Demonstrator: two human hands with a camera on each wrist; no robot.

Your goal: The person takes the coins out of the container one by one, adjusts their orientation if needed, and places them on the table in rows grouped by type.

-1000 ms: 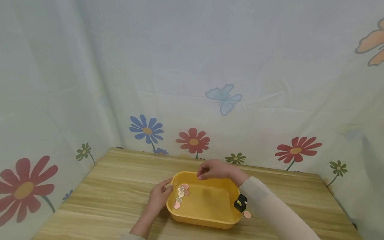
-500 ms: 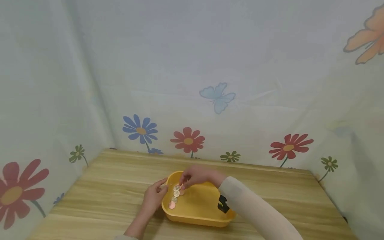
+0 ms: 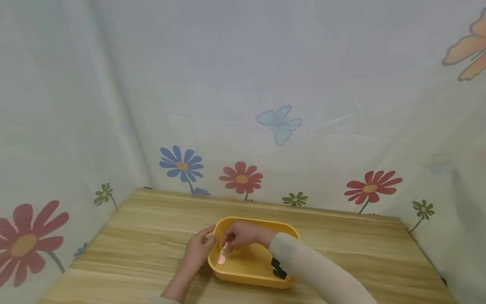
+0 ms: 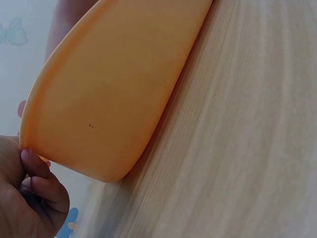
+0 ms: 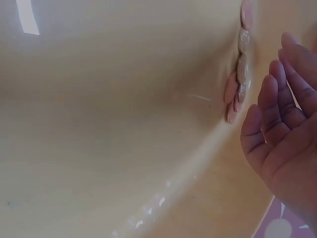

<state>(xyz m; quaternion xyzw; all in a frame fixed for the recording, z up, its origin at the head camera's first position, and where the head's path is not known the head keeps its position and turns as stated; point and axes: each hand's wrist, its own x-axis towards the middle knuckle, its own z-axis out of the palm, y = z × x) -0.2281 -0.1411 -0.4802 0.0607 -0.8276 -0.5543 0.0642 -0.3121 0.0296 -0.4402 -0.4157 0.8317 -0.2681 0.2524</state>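
Coins (image 5: 242, 68), copper-coloured and silvery, lie in a touching row inside the yellow tray (image 3: 250, 279), along its wall at nine o'clock as the head camera sees it; any lettering on their faces is too small to read. The tray sits on the wood-grain worktop (image 3: 159, 223). The left hand (image 3: 196, 249) grips the tray's rim at nine o'clock, from outside. The right hand (image 3: 244, 234) reaches in over the eleven o'clock part of the tray, fingertips bunched narrow and pointing down toward the coins; I cannot tell whether they hold one. At the tray's four o'clock, just beside the pale sleeve (image 3: 322, 270), a black object (image 3: 279, 269) shows, any marking on it unreadable. Toward twelve o'clock, beyond the worktop, hangs a backdrop (image 3: 212, 84) printed with flowers and butterflies.
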